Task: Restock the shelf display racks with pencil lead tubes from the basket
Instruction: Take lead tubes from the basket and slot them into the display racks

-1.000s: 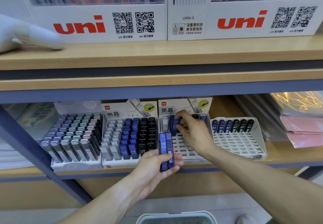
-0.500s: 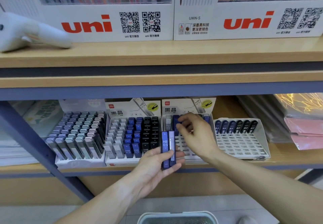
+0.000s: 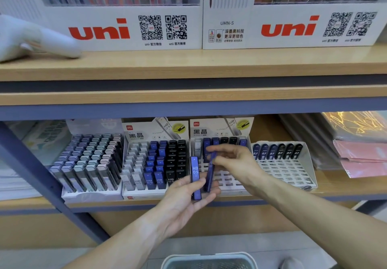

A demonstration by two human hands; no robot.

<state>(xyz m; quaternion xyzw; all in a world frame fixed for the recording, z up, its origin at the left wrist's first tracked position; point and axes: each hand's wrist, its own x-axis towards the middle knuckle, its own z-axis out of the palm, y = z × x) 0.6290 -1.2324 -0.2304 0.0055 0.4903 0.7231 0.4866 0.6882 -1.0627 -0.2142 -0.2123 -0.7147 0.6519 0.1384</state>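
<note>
My left hand (image 3: 188, 197) holds an upright blue HB 0.5 lead tube (image 3: 195, 177) in front of the lower shelf. A second blue tube (image 3: 210, 173) stands beside it, its bottom still in my left palm, and my right hand (image 3: 232, 164) pinches its upper part. Behind my hands stands the third display rack (image 3: 230, 182), with one row of tubes at the back and bare slots in front. The white basket (image 3: 209, 261) shows at the bottom edge.
Two fuller racks (image 3: 92, 164) (image 3: 155, 164) stand to the left, and a white rack (image 3: 284, 168) with one back row of 0.3 tubes to the right. Plastic-wrapped pink paper packs (image 3: 360, 153) lie far right. Uni pen display boxes (image 3: 125, 27) fill the upper shelf. A blue upright post (image 3: 41, 176) crosses left.
My right hand came back from the rack's back row to my left hand and took hold of the right-hand blue tube. The view shifted slightly.
</note>
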